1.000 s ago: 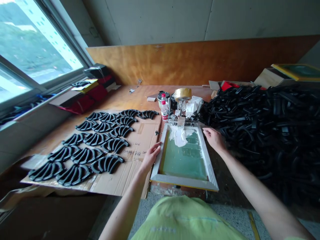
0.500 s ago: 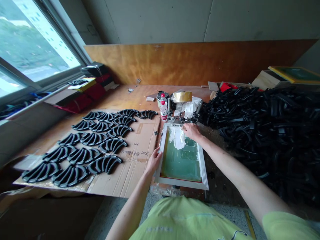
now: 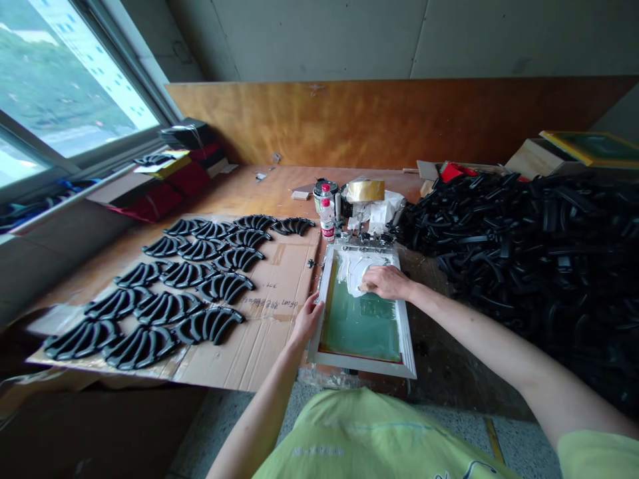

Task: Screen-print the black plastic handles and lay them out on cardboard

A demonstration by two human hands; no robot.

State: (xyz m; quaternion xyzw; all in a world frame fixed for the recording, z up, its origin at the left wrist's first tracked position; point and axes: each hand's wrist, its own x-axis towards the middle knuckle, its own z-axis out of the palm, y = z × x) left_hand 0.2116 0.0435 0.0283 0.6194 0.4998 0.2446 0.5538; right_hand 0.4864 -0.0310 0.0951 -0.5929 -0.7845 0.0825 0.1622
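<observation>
A silk-screen printing frame (image 3: 407,342) with a pale metal rim and green mesh lies in front of me. My left hand (image 3: 308,318) grips its left rim, thumb on top. White ink (image 3: 351,267) is smeared thickly across the upper part of the mesh. My right hand (image 3: 387,283) is closed over the mesh at the ink's right edge, its fingertips pressed down. Whatever it pinches is mostly hidden under the fingers. Metal hinge clamps (image 3: 363,239) hold the far end of the frame.
On cardboard (image 3: 277,286) at left lie rows of black ribbed, fan-shaped parts (image 3: 167,309). A big heap of black plastic parts (image 3: 539,246) fills the right side. Behind the frame stand a red-capped bottle (image 3: 327,216), a can (image 3: 319,187) and a tape roll (image 3: 365,191).
My right hand has moved from the far end of the mesh toward me, along the white ink. My left hand stays on the rim.
</observation>
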